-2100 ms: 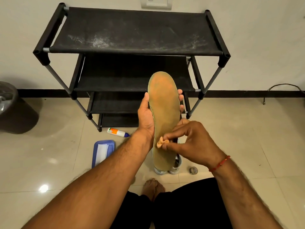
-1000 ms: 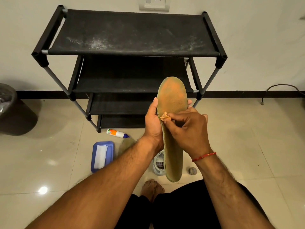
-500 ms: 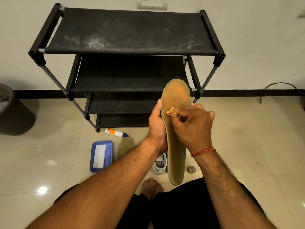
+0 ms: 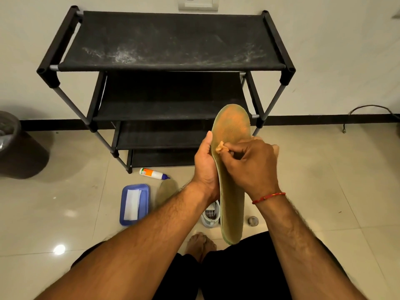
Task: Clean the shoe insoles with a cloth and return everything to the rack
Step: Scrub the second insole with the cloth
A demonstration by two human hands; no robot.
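Note:
A worn olive-yellow insole [image 4: 232, 131] stands upright in front of me, toe end up. My left hand [image 4: 204, 163] grips it from behind along its left edge, thumb at the front. My right hand [image 4: 252, 167] pinches a small orange cloth wad [image 4: 221, 146] against the insole's upper left face. A second insole [image 4: 166, 189] lies flat on the floor below my left forearm. The black shoe rack [image 4: 171, 66] stands against the wall with bare, dusty shelves.
On the tiled floor lie a white tube with an orange label [image 4: 152, 173], a blue tray with a white pad [image 4: 134, 204], a white shoe [image 4: 210, 216] partly hidden by the insole, and a small round cap [image 4: 252, 220]. A dark bin [image 4: 13, 146] stands left. My bare foot [image 4: 200, 244] is below.
My right hand has rubbed the cloth from the insole's lower part up to its upper part. Both hands and the insole have drifted slightly to the right.

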